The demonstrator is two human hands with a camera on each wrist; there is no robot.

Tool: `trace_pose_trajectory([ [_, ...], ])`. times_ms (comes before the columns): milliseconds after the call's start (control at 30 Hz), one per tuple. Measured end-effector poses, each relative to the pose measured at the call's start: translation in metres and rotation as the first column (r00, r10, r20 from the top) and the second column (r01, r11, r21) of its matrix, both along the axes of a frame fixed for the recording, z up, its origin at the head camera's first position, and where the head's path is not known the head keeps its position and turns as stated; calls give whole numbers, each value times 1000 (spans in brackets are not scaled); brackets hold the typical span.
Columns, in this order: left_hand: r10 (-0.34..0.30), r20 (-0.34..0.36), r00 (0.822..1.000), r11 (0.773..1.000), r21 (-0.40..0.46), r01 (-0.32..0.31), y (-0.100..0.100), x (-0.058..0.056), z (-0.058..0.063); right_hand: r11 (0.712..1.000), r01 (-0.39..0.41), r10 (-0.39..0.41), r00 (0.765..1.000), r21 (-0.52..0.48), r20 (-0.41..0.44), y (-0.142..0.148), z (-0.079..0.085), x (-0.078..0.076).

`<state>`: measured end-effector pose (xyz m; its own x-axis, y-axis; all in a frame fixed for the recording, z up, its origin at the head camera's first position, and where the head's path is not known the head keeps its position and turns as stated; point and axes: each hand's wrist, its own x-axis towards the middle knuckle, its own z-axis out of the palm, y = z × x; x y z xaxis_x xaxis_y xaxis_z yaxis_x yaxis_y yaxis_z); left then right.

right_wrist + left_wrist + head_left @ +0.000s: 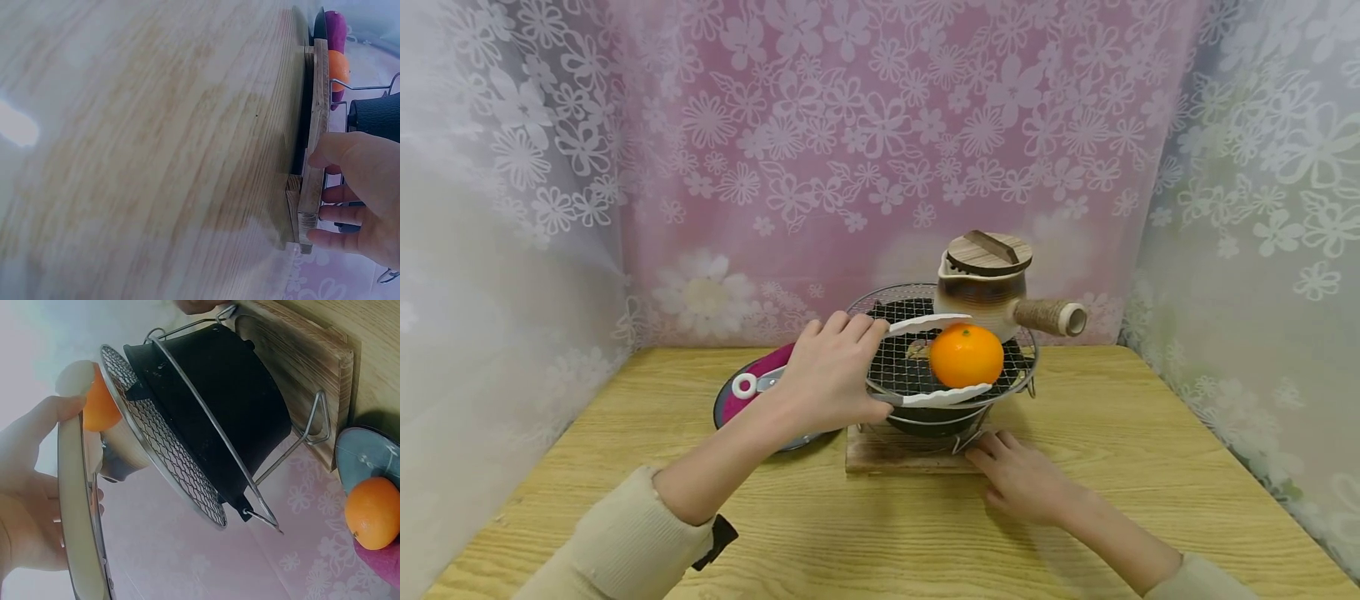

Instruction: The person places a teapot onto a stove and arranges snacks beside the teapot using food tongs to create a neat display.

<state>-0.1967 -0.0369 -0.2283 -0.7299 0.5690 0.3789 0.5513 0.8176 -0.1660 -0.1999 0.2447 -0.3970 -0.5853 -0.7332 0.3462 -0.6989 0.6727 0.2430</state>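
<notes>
My left hand [835,371] grips kitchen tongs [936,322] with pale, wavy tips. Between those tips is an orange [966,356], over the round wire grill mesh [898,358]. The left wrist view shows the orange at the mesh's rim; whether it touches is unclear. Under the mesh stands a black pot-like stove [212,406] in a wire frame, on a wooden board [887,454]. My right hand [1026,479] holds the board's near right corner, thumb at its edge and fingers over the top.
A teapot [977,296] with a wooden lid and cord-wrapped handle stands on the mesh's back right; the handle juts right. Left of the stove, a dark plate [722,408] bears a purple item [775,360] and another orange [375,512]. Patterned curtains [880,167] enclose the table.
</notes>
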Motion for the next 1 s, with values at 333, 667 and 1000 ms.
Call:
trace_pose_trajectory([
  [333,-5,3,1000,1000,-8,5,8,-4,1,1000,-9,9,1000,-5,-17,1,-1,-1],
  [667,6,10,1000,999,-38,-6,15,-7,0,1000,-1,1,1000,7,5,1,-1,-1],
  [1000,0,15,1000,999,-37,0,17,-8,0,1000,-8,8,1000,3,-18,1,-1,-2],
])
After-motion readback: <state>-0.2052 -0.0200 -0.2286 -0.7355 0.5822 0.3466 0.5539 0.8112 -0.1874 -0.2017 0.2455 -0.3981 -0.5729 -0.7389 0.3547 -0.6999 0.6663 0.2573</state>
